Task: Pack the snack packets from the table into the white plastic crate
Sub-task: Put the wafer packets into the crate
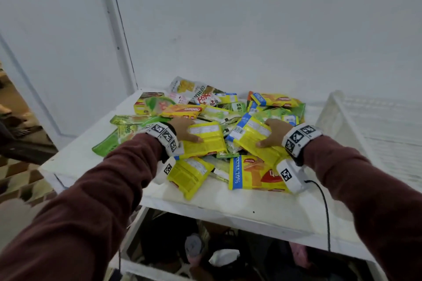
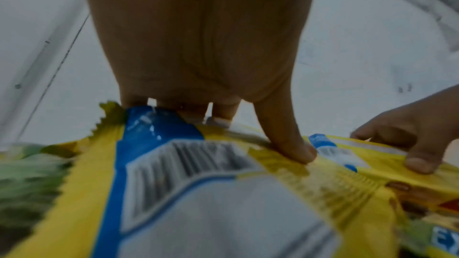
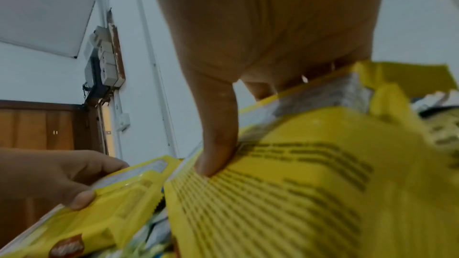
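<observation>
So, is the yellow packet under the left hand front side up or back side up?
Back side up: the yellow packet gripped by the left hand shows a barcode and printed text panel.

Long maroon sleeves (image 1: 96,191) on both arms, white wristbands (image 1: 299,138) printed with black square markers, a white marked camera block (image 1: 290,177) under each wrist, thin black cable (image 1: 325,207) trailing from the right one

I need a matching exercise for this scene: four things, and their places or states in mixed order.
1. left hand
2. right hand
3. white plastic crate
4. green snack packet

A. right of the packet pile
B. at the pile's left edge
C. grips the crate-side yellow packet
D. grips the yellow packet farther from the crate

Pairs: 1-D, 2-C, 3-A, 4-B
</observation>
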The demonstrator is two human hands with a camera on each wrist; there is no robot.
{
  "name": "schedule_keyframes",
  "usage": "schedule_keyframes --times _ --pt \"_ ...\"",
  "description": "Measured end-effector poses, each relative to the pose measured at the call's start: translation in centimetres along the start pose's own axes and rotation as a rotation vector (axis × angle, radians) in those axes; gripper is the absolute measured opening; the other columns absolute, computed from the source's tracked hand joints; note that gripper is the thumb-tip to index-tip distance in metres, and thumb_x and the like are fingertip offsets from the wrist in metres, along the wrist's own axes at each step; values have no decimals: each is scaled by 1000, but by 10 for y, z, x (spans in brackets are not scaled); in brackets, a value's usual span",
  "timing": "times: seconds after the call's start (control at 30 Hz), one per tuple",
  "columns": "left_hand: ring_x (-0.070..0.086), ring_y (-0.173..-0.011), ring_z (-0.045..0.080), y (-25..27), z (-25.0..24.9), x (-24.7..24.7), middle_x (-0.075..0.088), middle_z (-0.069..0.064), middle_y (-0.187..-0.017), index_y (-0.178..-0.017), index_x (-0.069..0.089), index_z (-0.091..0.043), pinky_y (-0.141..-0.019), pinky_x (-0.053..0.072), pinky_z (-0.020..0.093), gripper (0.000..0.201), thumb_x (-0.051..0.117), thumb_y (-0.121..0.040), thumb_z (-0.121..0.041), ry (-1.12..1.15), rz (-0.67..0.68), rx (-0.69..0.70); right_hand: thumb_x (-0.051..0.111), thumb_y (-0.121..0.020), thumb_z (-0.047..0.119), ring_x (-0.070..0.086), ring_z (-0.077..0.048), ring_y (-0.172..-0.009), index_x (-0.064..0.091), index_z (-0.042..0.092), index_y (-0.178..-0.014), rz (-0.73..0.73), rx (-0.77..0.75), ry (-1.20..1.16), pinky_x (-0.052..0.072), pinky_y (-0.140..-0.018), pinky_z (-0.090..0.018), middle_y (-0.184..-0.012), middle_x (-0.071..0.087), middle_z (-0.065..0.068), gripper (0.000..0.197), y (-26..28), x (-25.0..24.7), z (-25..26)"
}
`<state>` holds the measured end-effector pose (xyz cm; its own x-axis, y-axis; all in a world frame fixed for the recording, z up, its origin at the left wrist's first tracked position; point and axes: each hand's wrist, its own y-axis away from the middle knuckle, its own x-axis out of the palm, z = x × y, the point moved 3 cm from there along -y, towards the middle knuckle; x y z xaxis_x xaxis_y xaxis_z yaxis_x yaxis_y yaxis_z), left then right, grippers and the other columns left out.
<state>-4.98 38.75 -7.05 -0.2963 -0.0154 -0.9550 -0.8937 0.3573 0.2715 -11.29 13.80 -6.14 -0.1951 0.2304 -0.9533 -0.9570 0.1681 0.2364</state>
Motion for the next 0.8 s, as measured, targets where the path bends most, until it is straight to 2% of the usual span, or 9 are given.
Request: schedule_keyframes --times 0.07,0.13,0.2,0.3,0.4,0.5,0.63,0.73,0.8 --pt "31 -137 26 5 2 -12 29 12 -151 -144 27 -5 -109 26 33 74 54 -88 -44 34 -34 52 68 -80 37 31 -25 -137 20 11 -145 -23 -42 -50 29 -108 -34 -152 26 -6 86 2 -12 1" --pt "44 -124 26 13 6 -26 44 14 -138 -137 40 -3 -98 34 30 70 51 -87 -51 86 -60 119 70 -77 40 31 -24 -137 21 15 -146 28 -75 -73 28 -110 -36 -152 26 -4 88 5 -23 1" --pt "52 -99 24 23 10 -31 56 13 -111 -118 56 -5 -81 39 28 85 46 -72 -75 82 4 180 74 -71 46 33 -24 -135 23 18 -145 133 -101 -13 29 -110 -37 -151 28 -3 94 13 -28 2" --pt "45 -76 18 26 12 -15 47 5 -84 -84 57 -11 -68 34 28 94 41 -43 -94 -42 185 232 72 -75 40 41 -21 -129 33 20 -140 223 -128 167 33 -106 -35 -143 38 2 79 27 -14 7" --pt "50 -103 17 27 9 14 53 4 -116 -119 56 -13 -88 38 29 134 33 -21 -102 -72 335 299 69 -77 42 47 -19 -122 40 23 -135 240 -148 264 39 -103 -36 -138 44 3 68 30 6 8" --pt "34 -134 19 34 6 24 33 -1 -147 -138 40 -20 -110 26 34 149 30 -15 -102 -91 382 275 67 -78 42 47 -19 -120 41 23 -134 244 -152 248 40 -99 -34 -134 46 3 65 32 10 7" --pt "33 -135 18 41 4 23 34 -2 -146 -136 41 -20 -111 23 35 146 27 -16 -102 -78 364 264 71 -73 40 50 -18 -110 43 21 -127 248 -145 207 43 -96 -36 -128 50 1 63 36 18 9" --pt "32 -136 18 43 4 23 33 -3 -148 -136 41 -21 -115 14 42 126 31 -38 -99 -143 333 236 72 -73 37 51 -19 -114 42 20 -130 261 -130 177 43 -97 -33 -128 51 -1 67 40 22 11" --pt "37 -131 19 37 9 24 40 -2 -143 -134 43 -20 -111 21 39 136 27 -27 -102 -113 317 227 72 -72 37 52 -20 -114 43 18 -131 249 -118 169 43 -95 -31 -128 53 -1 68 43 22 12"
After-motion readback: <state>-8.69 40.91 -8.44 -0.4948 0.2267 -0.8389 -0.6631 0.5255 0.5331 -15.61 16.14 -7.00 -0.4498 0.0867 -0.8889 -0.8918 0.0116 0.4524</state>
